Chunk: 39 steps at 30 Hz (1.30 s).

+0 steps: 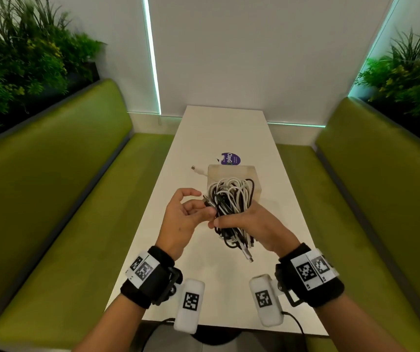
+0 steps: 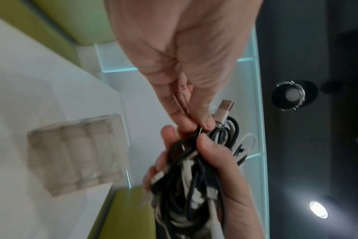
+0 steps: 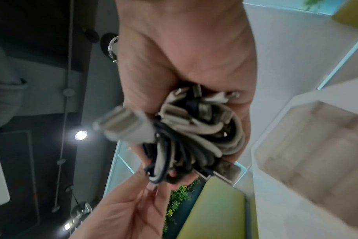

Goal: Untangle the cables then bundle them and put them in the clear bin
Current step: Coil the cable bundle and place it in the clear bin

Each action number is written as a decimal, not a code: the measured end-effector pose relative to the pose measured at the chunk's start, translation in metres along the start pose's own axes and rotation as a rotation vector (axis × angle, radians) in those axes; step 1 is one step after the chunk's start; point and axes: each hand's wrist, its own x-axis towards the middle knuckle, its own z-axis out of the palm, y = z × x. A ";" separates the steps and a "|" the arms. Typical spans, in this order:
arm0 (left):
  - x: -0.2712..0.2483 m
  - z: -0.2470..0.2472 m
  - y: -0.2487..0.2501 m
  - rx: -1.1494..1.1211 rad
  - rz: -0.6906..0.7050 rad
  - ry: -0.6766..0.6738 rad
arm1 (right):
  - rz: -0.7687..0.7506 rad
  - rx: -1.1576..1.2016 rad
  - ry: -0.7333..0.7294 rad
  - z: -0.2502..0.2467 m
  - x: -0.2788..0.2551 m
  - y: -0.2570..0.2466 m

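A tangled bundle of black and white cables (image 1: 231, 199) is held above the white table (image 1: 224, 128). My right hand (image 1: 229, 221) grips the bundle around its middle, with loops sticking up and plug ends hanging below. My left hand (image 1: 207, 207) is at the bundle's left side. In the left wrist view its fingertips (image 2: 206, 126) pinch a black cable beside a metal USB plug (image 2: 225, 107). The clear bin (image 1: 231, 171) stands on the table just behind the bundle. In the right wrist view the bundle (image 3: 194, 129) fills the right palm.
A loose white cable end (image 1: 198, 170) lies on the table left of the bin. A purple sticker (image 1: 230, 158) is behind the bin. Green benches (image 1: 64, 199) run along both sides of the narrow table, with plants (image 1: 13, 59) behind them.
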 end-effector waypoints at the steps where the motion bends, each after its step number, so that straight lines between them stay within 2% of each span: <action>1: -0.001 0.000 0.000 -0.019 -0.013 0.013 | -0.005 0.008 0.028 0.001 0.001 0.001; 4: 0.000 -0.002 0.002 0.087 -0.005 0.050 | 0.015 -0.036 0.116 0.000 0.003 0.005; 5: 0.001 -0.005 0.003 0.173 0.054 0.088 | 0.030 -0.052 0.128 -0.002 0.004 0.007; 7: 0.005 -0.013 0.009 0.383 0.292 0.148 | 0.068 -0.101 0.115 -0.005 0.004 0.010; 9: 0.011 -0.022 0.012 0.641 0.505 0.079 | 0.104 -0.188 0.072 -0.008 0.003 0.011; 11: 0.017 -0.027 0.012 0.875 0.547 -0.021 | 0.123 -0.261 0.036 -0.007 0.004 0.011; 13: 0.020 -0.027 0.012 0.923 0.476 -0.022 | 0.121 -0.262 0.039 -0.007 0.004 0.009; 15: 0.018 -0.022 0.007 0.854 0.357 0.003 | 0.098 -0.204 0.058 -0.008 0.005 0.007; 18: 0.010 -0.009 -0.002 0.528 0.141 0.015 | 0.051 -0.055 0.079 0.001 0.004 0.005; 21: -0.002 0.009 -0.003 0.157 0.003 -0.096 | 0.049 0.050 0.201 0.011 0.008 0.006; 23: -0.006 0.013 0.001 -0.057 -0.074 -0.199 | 0.026 0.041 0.245 0.013 0.009 0.005; 25: -0.004 0.014 0.004 -0.131 -0.154 -0.250 | -0.001 -0.057 0.239 0.014 0.011 0.006; 26: -0.002 0.015 0.003 -0.091 -0.185 -0.240 | -0.009 -0.125 0.224 0.015 0.014 0.007; 28: 0.004 0.019 -0.002 0.011 -0.220 -0.134 | -0.007 -0.283 0.166 0.023 0.019 0.011; 32: 0.016 0.022 -0.014 -0.034 -0.209 0.077 | -0.028 -0.568 0.074 0.033 0.039 0.019; 35: 0.024 0.015 -0.020 -0.054 -0.208 0.153 | -0.018 -0.550 -0.038 0.031 0.055 0.032; 37: 0.028 0.013 -0.022 -0.072 -0.201 0.168 | 0.002 -0.507 -0.046 0.027 0.071 0.056; 39: 0.035 0.013 -0.024 -0.057 -0.178 0.191 | 0.016 -0.490 0.007 0.032 0.069 0.045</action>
